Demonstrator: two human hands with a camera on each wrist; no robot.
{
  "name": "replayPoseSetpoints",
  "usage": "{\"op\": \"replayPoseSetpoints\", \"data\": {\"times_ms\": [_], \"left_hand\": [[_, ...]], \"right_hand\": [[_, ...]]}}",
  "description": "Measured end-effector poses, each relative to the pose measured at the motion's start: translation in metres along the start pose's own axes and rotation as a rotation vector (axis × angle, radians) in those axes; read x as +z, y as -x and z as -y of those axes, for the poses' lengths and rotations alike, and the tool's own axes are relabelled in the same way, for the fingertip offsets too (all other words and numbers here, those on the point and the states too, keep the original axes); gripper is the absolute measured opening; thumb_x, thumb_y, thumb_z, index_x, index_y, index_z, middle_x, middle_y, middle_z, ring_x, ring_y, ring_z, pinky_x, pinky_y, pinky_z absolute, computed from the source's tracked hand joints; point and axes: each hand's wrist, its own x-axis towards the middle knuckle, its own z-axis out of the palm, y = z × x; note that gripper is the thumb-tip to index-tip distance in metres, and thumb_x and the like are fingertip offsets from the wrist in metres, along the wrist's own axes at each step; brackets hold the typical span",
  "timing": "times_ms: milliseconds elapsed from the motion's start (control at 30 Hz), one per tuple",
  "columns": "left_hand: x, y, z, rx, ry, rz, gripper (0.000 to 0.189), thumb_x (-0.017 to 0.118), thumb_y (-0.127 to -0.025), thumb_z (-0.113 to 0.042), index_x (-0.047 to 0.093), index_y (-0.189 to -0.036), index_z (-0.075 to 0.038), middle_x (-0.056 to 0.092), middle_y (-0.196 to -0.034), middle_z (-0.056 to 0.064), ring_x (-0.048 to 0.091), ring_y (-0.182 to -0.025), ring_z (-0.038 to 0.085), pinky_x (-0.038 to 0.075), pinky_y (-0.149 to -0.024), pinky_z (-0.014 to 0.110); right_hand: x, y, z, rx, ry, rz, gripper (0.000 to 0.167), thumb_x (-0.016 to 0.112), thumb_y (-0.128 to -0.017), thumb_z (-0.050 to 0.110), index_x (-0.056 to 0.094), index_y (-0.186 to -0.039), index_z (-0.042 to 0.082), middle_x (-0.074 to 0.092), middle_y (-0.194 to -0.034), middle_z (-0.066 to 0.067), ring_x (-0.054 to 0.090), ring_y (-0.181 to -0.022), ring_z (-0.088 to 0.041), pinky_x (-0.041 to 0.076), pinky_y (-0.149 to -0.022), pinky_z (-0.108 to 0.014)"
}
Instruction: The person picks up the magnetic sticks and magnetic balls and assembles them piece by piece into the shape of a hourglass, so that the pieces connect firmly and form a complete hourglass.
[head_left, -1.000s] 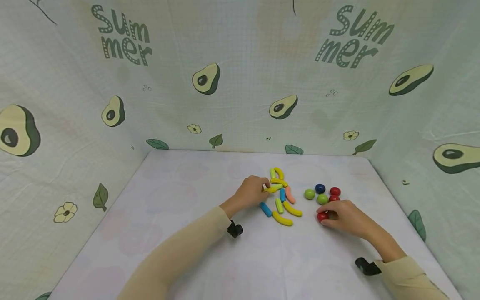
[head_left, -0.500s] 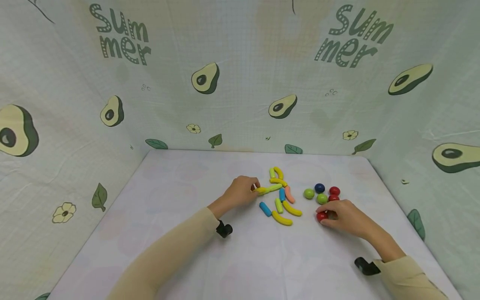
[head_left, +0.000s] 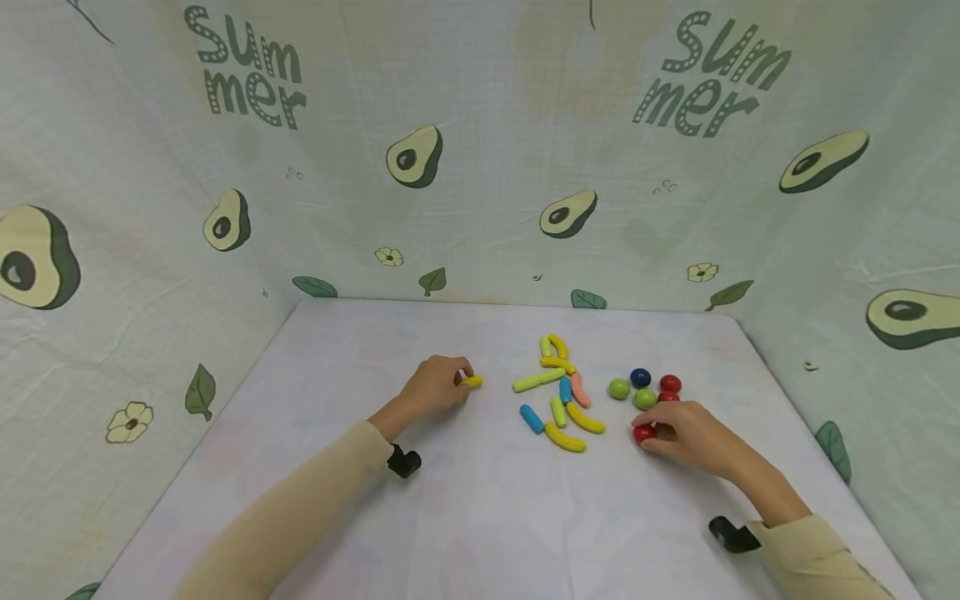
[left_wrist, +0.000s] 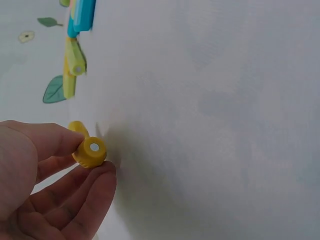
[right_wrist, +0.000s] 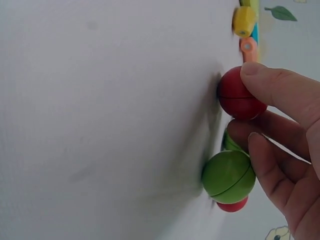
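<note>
My left hand [head_left: 432, 387] pinches a yellow curved magnetic stick [head_left: 473, 381] between thumb and fingers, left of the other pieces. In the left wrist view a round silvery magnet shows in the end of the yellow stick [left_wrist: 91, 156]. Thumb and fingers of my right hand [head_left: 697, 435] pinch a red ball [head_left: 642, 433] at the right of the table. A seam line runs round this red ball [right_wrist: 239, 97] in the right wrist view. Just beside those fingers is a green ball [right_wrist: 229, 176], with part of another red ball [right_wrist: 233, 204] beyond it.
Several blue, yellow and light-green sticks and a pink stick [head_left: 579, 390] lie loosely grouped between the hands. A long light-green stick [head_left: 528, 383] is nearest the left hand. Beyond the right hand sit a dark-blue ball [head_left: 641, 377], green balls [head_left: 618, 388] and red balls [head_left: 671, 383].
My left hand has moved left with the yellow stick, drawing it away from the end of the light-green stick. My right hand stays in place on the red ball.
</note>
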Motion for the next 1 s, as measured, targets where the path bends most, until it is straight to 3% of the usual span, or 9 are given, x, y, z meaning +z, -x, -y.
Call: {"op": "replayPoseSetpoints", "data": {"times_ms": [167, 267, 433, 667, 833, 1000], "left_hand": [[0.001, 0.002, 0.005, 0.004, 0.008, -0.005, 0.017, 0.074, -0.097, -0.014, 0.076, -0.114, -0.014, 0.071, -0.090, 0.001, 0.060, -0.070, 0.015, 0.052, -0.065, 0.029], [0.001, 0.003, 0.006, 0.005, -0.014, -0.014, 0.016, 0.075, -0.097, -0.015, 0.075, -0.113, -0.014, 0.073, -0.090, 0.001, 0.061, -0.070, 0.014, 0.052, -0.066, 0.029], [0.000, 0.004, 0.006, 0.001, -0.040, -0.020, 0.015, 0.074, -0.098, -0.015, 0.075, -0.113, -0.013, 0.072, -0.087, -0.001, 0.060, -0.069, 0.014, 0.051, -0.065, 0.029], [0.000, 0.005, 0.008, -0.004, -0.028, -0.026, 0.015, 0.074, -0.098, -0.015, 0.075, -0.113, -0.013, 0.070, -0.082, -0.002, 0.060, -0.065, 0.013, 0.051, -0.062, 0.028], [0.000, 0.004, 0.007, -0.008, -0.026, -0.019, 0.017, 0.074, -0.098, -0.016, 0.074, -0.114, -0.012, 0.070, -0.085, -0.001, 0.060, -0.068, 0.013, 0.050, -0.063, 0.028], [-0.001, 0.004, 0.006, -0.018, -0.024, -0.014, 0.018, 0.075, -0.098, -0.017, 0.074, -0.115, -0.012, 0.070, -0.086, -0.001, 0.060, -0.069, 0.015, 0.052, -0.064, 0.029]], "right_hand": [[-0.006, -0.003, 0.006, 0.004, -0.010, -0.044, 0.030, 0.089, -0.087, 0.013, 0.080, -0.115, 0.008, 0.076, -0.103, 0.005, 0.065, -0.085, -0.006, 0.061, -0.076, -0.027], [-0.007, -0.014, 0.016, -0.028, -0.037, -0.088, 0.030, 0.088, -0.088, 0.011, 0.079, -0.117, 0.007, 0.076, -0.103, 0.004, 0.065, -0.085, -0.006, 0.061, -0.075, -0.026], [0.000, -0.053, 0.048, -0.075, -0.137, -0.111, 0.032, 0.085, -0.092, 0.012, 0.077, -0.122, 0.006, 0.078, -0.110, -0.001, 0.069, -0.090, -0.012, 0.063, -0.081, -0.034], [0.025, -0.121, 0.089, -0.050, -0.318, -0.070, 0.031, 0.080, -0.097, 0.015, 0.075, -0.128, 0.008, 0.076, -0.119, -0.005, 0.074, -0.105, -0.022, 0.062, -0.094, -0.037], [0.043, -0.153, 0.101, -0.015, -0.388, -0.078, 0.029, 0.080, -0.097, 0.013, 0.075, -0.126, 0.009, 0.076, -0.120, -0.007, 0.074, -0.107, -0.023, 0.062, -0.095, -0.038], [0.055, -0.172, 0.104, 0.004, -0.433, -0.050, 0.029, 0.080, -0.097, 0.013, 0.075, -0.125, 0.008, 0.075, -0.123, -0.009, 0.072, -0.105, -0.024, 0.062, -0.092, -0.036]]}}
